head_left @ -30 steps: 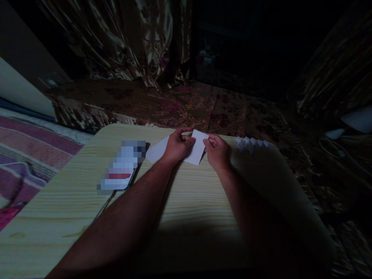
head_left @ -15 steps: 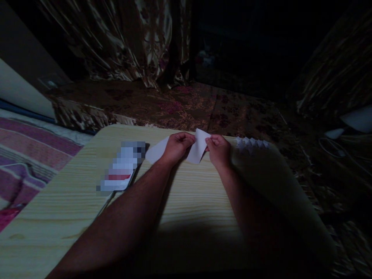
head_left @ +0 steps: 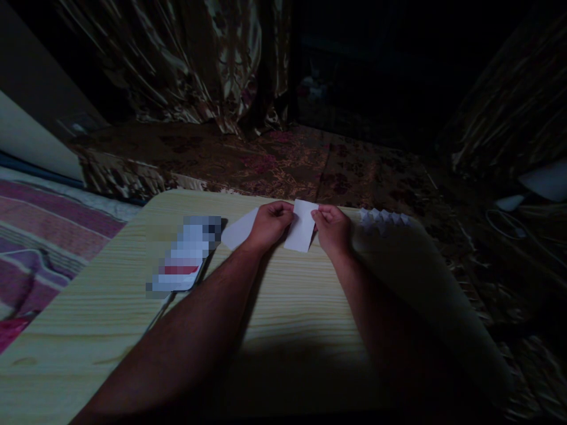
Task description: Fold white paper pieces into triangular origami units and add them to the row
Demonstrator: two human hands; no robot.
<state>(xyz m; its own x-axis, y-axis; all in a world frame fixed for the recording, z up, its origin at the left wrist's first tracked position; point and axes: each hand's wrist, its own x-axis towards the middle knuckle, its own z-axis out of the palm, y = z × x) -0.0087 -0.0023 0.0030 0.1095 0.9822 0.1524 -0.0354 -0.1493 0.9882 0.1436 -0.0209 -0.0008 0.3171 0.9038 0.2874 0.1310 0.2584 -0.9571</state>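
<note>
A small white rectangular sheet of paper point(head_left: 302, 227) is held between my two hands above the far part of the table. My left hand point(head_left: 273, 223) pinches its left edge, and my right hand point(head_left: 331, 225) pinches its right edge between thumb and fingers. Beside my left hand, partly covered by it, lies more white paper point(head_left: 240, 229). To the right of my right hand stands a row of several small folded white paper pieces point(head_left: 385, 216) along the table's far edge.
The pale wooden table point(head_left: 301, 319) has rounded corners. A phone point(head_left: 188, 254), its screen blurred out, lies left of my left forearm with a cable attached. A striped bed cover point(head_left: 39, 230) is at the left, patterned curtains point(head_left: 239, 65) behind, and a white lamp-like object point(head_left: 544, 182) at the right.
The paper between my hands has turned slightly and now faces me more squarely, with its top edge a little lower and further left. Both hands have barely moved.
</note>
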